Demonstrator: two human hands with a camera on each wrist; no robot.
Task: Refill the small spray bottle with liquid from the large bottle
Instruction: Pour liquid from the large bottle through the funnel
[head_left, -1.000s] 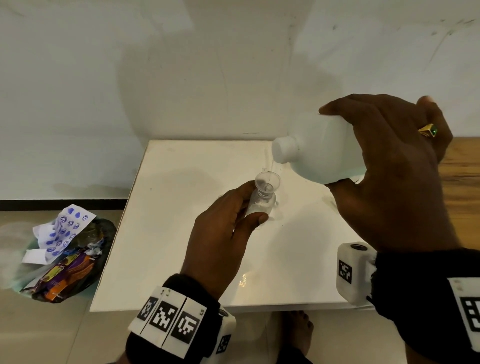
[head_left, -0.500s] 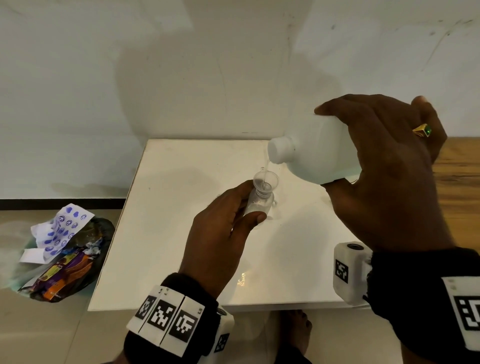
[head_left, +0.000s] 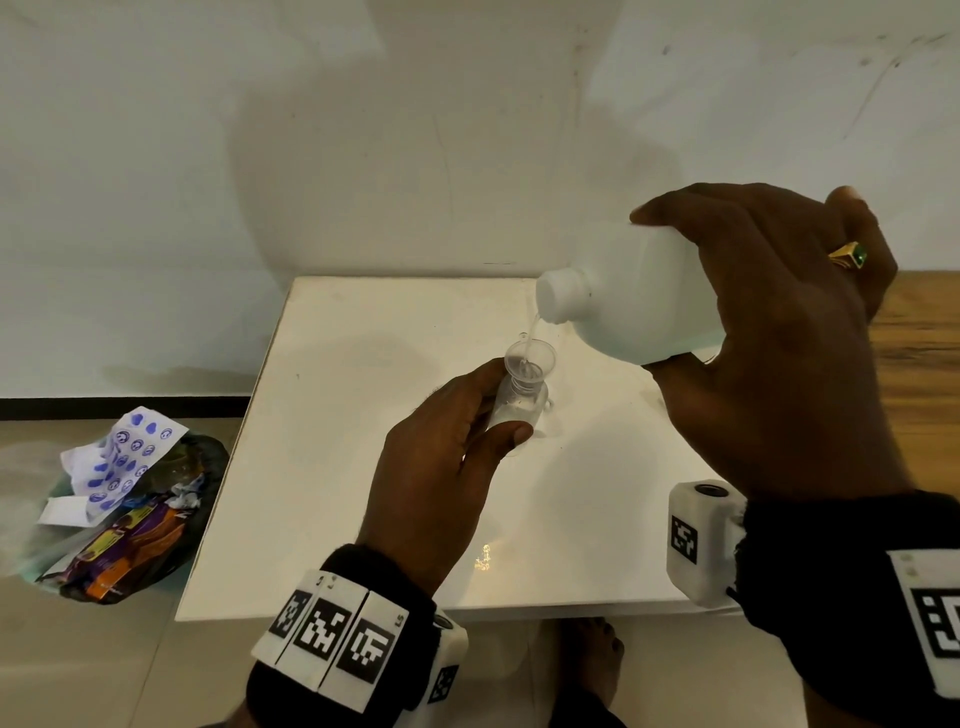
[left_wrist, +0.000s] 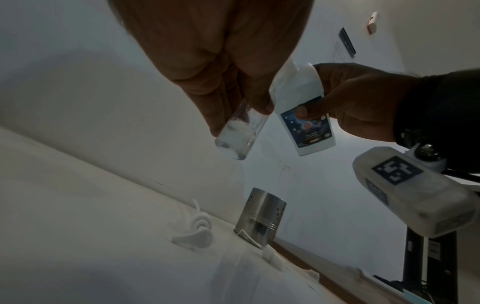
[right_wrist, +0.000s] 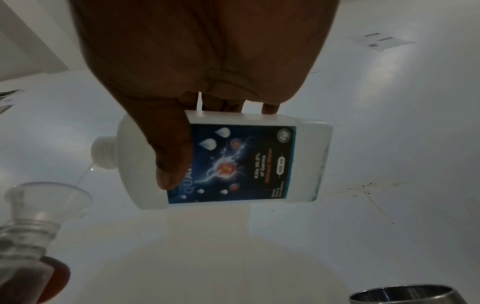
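My left hand (head_left: 447, 457) grips the small clear bottle (head_left: 514, 410) above the white table (head_left: 363, 467); a clear funnel (head_left: 530, 361) sits in its neck. My right hand (head_left: 779, 338) holds the large white bottle (head_left: 634, 301) tipped on its side, mouth to the left. A thin stream runs from that mouth into the funnel (right_wrist: 49, 197). The large bottle's blue label (right_wrist: 239, 164) shows in the right wrist view. In the left wrist view the small bottle (left_wrist: 239, 133) holds some clear liquid, and the large bottle (left_wrist: 303, 115) is behind it.
A steel perforated cup (left_wrist: 259, 220) and a white spray head (left_wrist: 194, 230) with its tube lie on the table near the wall. A bag of rubbish (head_left: 119, 509) sits on the floor at left. A wooden surface (head_left: 924, 353) adjoins the table at right.
The large bottle has tilted and shifted slightly left, and the stream into the funnel goes on. My left hand and the small bottle have stayed in place.
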